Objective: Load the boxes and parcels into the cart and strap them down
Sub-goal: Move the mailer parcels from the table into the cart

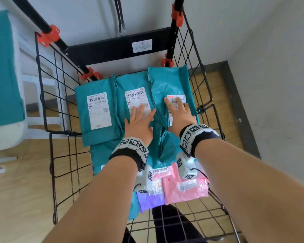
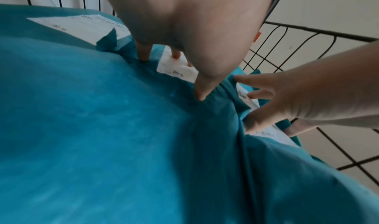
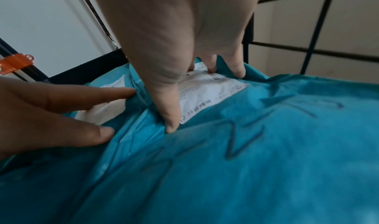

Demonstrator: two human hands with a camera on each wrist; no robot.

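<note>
Wood-look floor (image 1: pixel 16 199) and plain pale walls surround a black wire-mesh cart (image 1: pixel 60 172) with orange clamps (image 1: pixel 50 36) on its handle posts; a white shelf unit (image 1: pixel 42 95) stands just left of the cart, with a teal item at the far left edge of the head view.

Three teal poly mailers lie side by side at the handle end of the cart: left mailer (image 1: pixel 96 111), middle mailer (image 1: pixel 137 95), right mailer (image 1: pixel 172 85), each with a white shipping label. Toward the end away from the handle sit more teal bags, a pink mailer (image 1: pixel 186 192) and a purple mailer (image 1: pixel 151 200).

Left hand (image 1: pixel 139 123) rests flat on the middle mailer, fingers spread and straight, grasping nothing. Right hand (image 1: pixel 180 111) likewise presses flat on the right mailer over its label, fingers extended, nothing pinched. Wrist views confirm fingertips dimpling the plastic.

Step looks like settling the load; loading seems mostly done, strapping not begun. Two dark straps (image 1: pixel 120 18) hang behind the handle crossbar, unused.

Risks: mailers are slick and soft, so pressing could slide them over each other or bunch them toward the mesh side, where a corner might poke through the wire. The pile is uneven, so a strap pulled across may slip off the higher teal bags or miss the pink and purple ones. Cart could roll on the smooth floor if leaned on.
</note>
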